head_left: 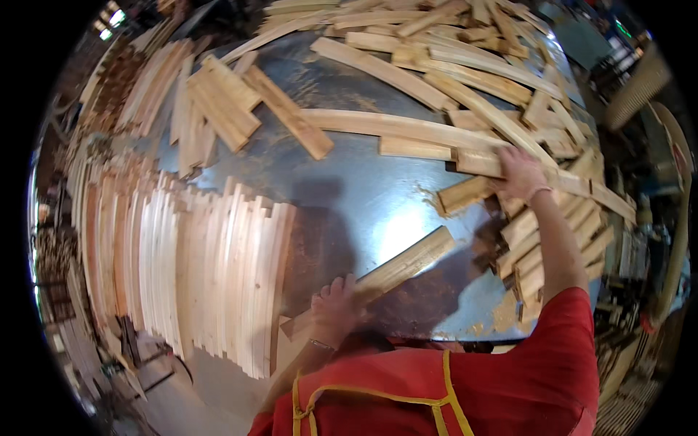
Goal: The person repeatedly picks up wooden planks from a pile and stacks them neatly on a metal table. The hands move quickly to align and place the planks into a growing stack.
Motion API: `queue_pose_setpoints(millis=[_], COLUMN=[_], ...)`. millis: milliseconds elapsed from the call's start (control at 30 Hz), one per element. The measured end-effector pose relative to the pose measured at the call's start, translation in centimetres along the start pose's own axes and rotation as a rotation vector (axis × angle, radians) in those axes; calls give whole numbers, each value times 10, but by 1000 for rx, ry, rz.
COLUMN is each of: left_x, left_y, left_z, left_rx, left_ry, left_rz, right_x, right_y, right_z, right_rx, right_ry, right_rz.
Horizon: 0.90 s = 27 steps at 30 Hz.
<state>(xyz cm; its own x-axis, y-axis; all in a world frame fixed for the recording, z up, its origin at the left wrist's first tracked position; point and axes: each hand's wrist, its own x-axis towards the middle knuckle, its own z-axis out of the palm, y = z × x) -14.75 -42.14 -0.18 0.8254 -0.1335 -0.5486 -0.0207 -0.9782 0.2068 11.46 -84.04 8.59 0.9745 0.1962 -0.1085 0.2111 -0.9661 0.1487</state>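
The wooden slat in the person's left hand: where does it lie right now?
In the head view, the wooden slat lies slantwise, low centre on the metal table, right of the stacked slats.

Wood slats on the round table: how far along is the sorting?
Done: a long row of pale wooden slats stands packed on edge at the left. In hand: the left hand holds one short wooden slat; the right hand reaches into the loose slat heap. Left: that heap covering the blue-grey round table.

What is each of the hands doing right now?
Left hand: closed on a wooden slat.
Right hand: resting on a short wooden piece; grip cannot be told.
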Motion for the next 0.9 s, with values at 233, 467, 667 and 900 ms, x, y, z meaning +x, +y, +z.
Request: queue_pose_setpoints(millis=[233,467,667,900], left_x=[-44,-86,-90,-119], left_y=[-37,-65,-147,-104], left_z=[-27,8,22,-18], left_rx=[-1162,-401,196,-302], left_ry=[-178,125,617,707], left_rz=[-109,-178,-83,59], right_x=[-9,-61,-93,-97], right_y=[3,-131,-206,-404], right_z=[37,68,61,-50], right_rx=[186,1396,1186,1723], right_ry=[-210,-124,-245,-129], right_rz=[94,283,276,40])
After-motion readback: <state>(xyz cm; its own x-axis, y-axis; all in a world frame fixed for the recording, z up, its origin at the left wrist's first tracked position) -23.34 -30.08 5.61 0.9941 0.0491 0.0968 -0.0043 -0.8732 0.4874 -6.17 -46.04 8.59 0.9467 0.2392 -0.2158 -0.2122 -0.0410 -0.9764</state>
